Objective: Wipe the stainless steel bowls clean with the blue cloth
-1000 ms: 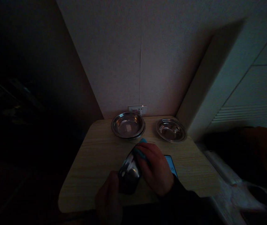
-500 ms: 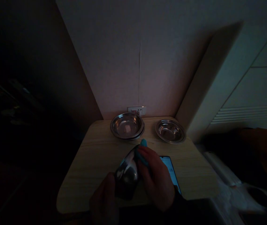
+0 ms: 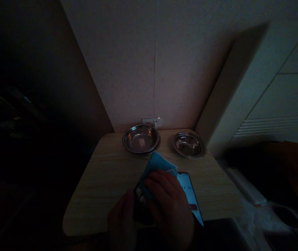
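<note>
My right hand (image 3: 168,205) is closed on a blue cloth (image 3: 156,165), pressed against a shiny metal bowl (image 3: 140,195). The bowl is tilted above the near part of the table, and most of it is dark or covered by the cloth and hand. At its left side, my left hand (image 3: 123,216) grips the rim between thumb and fingers. Farther back stand stacked metal bowls (image 3: 141,139), with a pale label inside the top one. To the right of them sits another shallow metal bowl set (image 3: 189,145).
A lit phone (image 3: 190,195) lies on the wooden table (image 3: 99,184), right beside my right hand. Behind the table rises a wall with a socket plate (image 3: 152,122). Pale panelling (image 3: 282,101) stands to the right. The room is dim.
My right hand has moved a little down and left over the bowl, and more of the blue cloth now sticks out above the fingers. The bowl is more covered; more of the phone shows.
</note>
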`<state>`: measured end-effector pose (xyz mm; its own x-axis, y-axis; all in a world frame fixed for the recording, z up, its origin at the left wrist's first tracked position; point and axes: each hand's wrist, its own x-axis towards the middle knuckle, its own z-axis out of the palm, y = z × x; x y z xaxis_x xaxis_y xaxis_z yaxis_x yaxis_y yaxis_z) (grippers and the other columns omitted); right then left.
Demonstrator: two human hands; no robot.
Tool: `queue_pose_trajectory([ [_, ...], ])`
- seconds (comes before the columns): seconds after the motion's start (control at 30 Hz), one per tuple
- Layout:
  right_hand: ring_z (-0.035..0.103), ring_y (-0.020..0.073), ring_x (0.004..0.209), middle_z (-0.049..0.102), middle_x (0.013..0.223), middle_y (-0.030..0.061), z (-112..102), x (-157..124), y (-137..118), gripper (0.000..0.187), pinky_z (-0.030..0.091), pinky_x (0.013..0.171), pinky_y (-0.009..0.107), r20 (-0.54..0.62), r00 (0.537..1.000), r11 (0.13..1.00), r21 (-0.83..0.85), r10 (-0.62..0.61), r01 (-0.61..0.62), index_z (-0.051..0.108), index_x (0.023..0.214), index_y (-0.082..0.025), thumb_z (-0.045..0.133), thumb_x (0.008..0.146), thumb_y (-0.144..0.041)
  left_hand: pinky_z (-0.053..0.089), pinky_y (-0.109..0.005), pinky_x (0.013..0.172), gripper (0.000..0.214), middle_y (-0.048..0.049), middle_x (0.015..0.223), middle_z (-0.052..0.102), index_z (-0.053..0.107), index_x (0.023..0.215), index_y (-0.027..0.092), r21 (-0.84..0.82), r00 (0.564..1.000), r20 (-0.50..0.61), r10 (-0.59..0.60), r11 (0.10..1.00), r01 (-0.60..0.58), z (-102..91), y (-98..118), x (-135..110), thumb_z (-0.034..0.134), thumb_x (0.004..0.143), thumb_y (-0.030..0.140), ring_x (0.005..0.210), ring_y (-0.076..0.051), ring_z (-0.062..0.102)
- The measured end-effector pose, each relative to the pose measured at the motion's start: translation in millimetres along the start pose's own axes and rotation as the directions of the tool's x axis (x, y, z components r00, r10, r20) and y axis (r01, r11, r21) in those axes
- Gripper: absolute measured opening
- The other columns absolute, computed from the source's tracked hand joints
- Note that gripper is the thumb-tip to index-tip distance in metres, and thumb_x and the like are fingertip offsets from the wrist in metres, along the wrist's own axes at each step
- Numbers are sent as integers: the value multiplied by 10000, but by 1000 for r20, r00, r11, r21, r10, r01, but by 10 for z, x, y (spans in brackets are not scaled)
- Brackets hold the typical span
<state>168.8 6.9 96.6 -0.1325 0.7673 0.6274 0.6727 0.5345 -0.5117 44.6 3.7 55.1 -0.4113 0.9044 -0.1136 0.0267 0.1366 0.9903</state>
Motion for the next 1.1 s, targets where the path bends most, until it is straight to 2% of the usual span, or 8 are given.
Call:
queue_pose_trajectory([
  [0.13, 566, 232, 993, 671, 1021, 55, -1, 22, -13, 226, 437, 905, 404, 111, 981, 987, 44, -161, 157, 625, 1027, -168, 511, 848, -246, 529, -272, 593, 404, -56, 642, 691, 689, 634, 182, 22, 999, 33, -4, 1000, 3, -60, -69, 28, 572, 699, 562, 638, -208, 642],
  [0.3, 569, 231, 1000, 630, 1113, 105, -25, 67, 157, 300, 480, 836, 387, 93, 995, 999, -34, 29, -26, 607, 1096, -159, 467, 831, -176, 521, -253, 566, 418, -55, 628, 685, 676, 624, 170, 40, 996, -76, -38, 998, 41, -70, -41, 27, 603, 650, 580, 641, -208, 641],
  [0.5, 529, 242, 1050, 643, 1069, 66, 8, 75, 57, 284, 433, 891, 418, 155, 983, 994, 72, -97, 86, 634, 1037, -188, 496, 790, -218, 503, -255, 505, 430, -50, 557, 655, 653, 573, 181, 69, 1000, -10, -13, 998, 13, -77, 44, 12, 562, 678, 588, 568, -197, 617],
  [0.67, 560, 226, 1012, 622, 1124, 107, 36, 78, 146, 325, 459, 852, 397, 109, 989, 994, 23, 101, -104, 608, 1107, -158, 429, 838, -189, 521, -270, 578, 484, -78, 668, 708, 686, 622, 167, 166, 995, -95, -9, 986, 24, -102, 39, -2, 551, 647, 631, 658, -225, 648],
  [0.83, 521, 240, 1059, 647, 1064, 50, 13, 57, 60, 297, 416, 903, 422, 141, 981, 984, 144, -130, 110, 633, 1051, -204, 471, 804, -233, 535, -270, 586, 437, -74, 679, 715, 682, 626, 180, 84, 997, -82, 5, 996, 2, -79, 49, -27, 583, 632, 606, 658, -224, 656],
  [1.0, 563, 200, 1026, 624, 1113, 100, 35, 56, 138, 296, 468, 871, 356, 122, 988, 981, 155, 94, -113, 628, 1065, -157, 418, 858, -184, 510, -242, 530, 442, -46, 585, 670, 641, 574, 176, 120, 995, -100, -8, 993, 20, -61, 73, -9, 549, 676, 596, 592, -195, 628],
  [1.03, 557, 210, 1038, 620, 1124, 107, 50, 33, 116, 299, 465, 875, 369, 88, 992, 986, 133, 88, -100, 624, 1073, -154, 428, 848, -182, 512, -242, 532, 445, -44, 577, 669, 642, 566, 180, 119, 996, -89, 1, 993, 10, -60, 83, -3, 557, 658, 607, 590, -196, 629],
  [1.1, 536, 234, 1070, 641, 1087, 76, 76, -13, 51, 291, 415, 938, 426, 84, 994, 988, 142, -73, 61, 628, 1057, -186, 467, 816, -213, 516, -247, 527, 447, -43, 579, 677, 651, 557, 193, 104, 998, -60, 16, 995, -10, -61, 103, 2, 573, 618, 629, 580, -199, 633],
])
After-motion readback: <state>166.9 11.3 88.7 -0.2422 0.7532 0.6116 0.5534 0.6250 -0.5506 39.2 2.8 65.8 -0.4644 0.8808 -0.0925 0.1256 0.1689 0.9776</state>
